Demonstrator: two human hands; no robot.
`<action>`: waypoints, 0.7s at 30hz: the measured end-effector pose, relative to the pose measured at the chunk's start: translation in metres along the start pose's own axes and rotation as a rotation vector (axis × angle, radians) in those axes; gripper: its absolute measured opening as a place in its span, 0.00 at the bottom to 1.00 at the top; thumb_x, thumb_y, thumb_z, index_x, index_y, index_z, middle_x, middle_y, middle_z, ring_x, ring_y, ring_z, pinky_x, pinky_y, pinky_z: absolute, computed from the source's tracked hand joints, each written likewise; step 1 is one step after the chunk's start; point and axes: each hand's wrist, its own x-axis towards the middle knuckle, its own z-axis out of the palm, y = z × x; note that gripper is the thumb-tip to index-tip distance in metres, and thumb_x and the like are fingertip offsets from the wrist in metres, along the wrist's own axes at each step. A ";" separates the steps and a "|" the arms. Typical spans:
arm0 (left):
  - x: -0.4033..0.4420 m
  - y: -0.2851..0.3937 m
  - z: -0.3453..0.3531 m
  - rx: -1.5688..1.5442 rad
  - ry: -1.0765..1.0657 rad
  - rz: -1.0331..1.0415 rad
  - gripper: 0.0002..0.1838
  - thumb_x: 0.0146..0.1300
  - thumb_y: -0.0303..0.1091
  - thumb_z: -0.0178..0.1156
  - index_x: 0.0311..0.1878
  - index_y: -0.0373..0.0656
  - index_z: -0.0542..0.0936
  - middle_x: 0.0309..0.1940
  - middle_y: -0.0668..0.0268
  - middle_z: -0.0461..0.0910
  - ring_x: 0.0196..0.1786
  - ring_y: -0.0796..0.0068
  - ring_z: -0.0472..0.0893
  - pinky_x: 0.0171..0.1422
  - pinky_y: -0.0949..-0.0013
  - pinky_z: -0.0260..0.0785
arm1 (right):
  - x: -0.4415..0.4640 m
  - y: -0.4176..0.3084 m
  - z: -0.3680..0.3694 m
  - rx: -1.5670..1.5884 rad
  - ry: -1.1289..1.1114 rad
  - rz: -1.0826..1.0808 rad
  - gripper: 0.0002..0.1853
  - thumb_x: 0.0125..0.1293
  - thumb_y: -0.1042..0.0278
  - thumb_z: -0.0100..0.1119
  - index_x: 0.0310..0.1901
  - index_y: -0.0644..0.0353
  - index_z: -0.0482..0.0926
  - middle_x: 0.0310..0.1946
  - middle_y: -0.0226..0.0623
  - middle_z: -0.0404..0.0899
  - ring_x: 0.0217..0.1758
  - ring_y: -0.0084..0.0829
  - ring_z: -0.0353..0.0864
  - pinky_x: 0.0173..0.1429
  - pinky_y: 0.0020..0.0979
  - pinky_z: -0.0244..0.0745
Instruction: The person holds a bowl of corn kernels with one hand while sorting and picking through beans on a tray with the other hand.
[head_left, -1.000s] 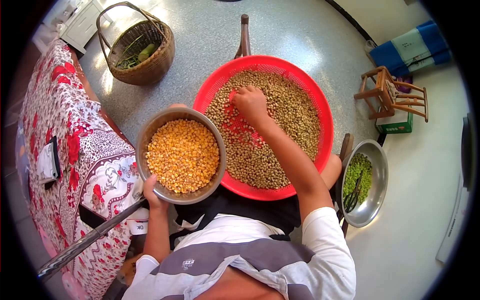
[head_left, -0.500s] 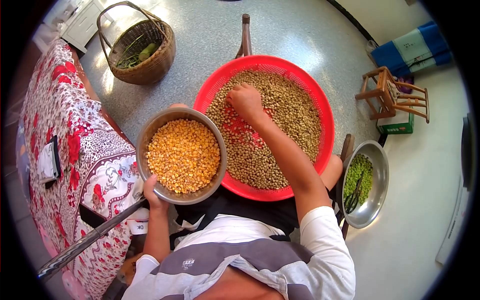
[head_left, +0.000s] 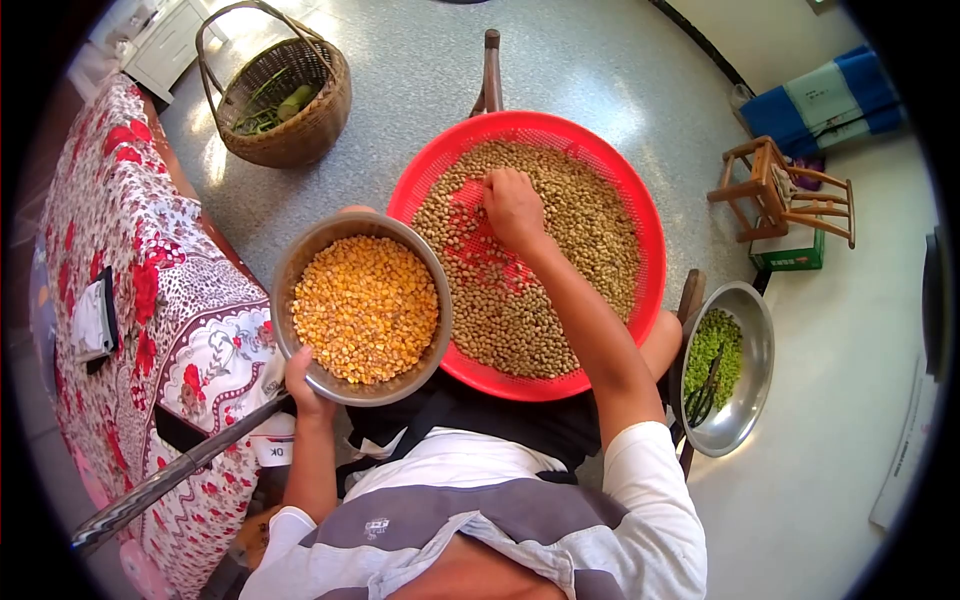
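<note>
A round metal bowl full of yellow corn kernels is tilted toward me over my lap. My left hand is closed on its near-left rim, thumb on the wall. To the right lies a wide red plastic sieve basket spread with tan-green beans. Down at the beans in its upper left part is my right hand, fingers curled under; what they hold is hidden. Beside this hand, red mesh shows through a thinned patch of beans.
A wicker basket with green vegetables stands on the floor at upper left. On the right are a metal basin with green pieces and dark scissor-like handles, and a small wooden chair. A flowered cloth covers the left side.
My right hand has shifted slightly right across the beans, and more red mesh shows where it was. The left hand and the bowl have stayed nearly still.
</note>
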 end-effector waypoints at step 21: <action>-0.002 0.002 -0.001 0.023 0.009 -0.017 0.35 0.61 0.43 0.50 0.69 0.33 0.64 0.64 0.51 0.71 0.65 0.56 0.74 0.70 0.56 0.66 | 0.025 -0.018 0.008 -0.215 -0.175 -0.315 0.06 0.64 0.68 0.56 0.33 0.57 0.82 0.31 0.37 0.84 0.39 0.37 0.83 0.46 0.37 0.78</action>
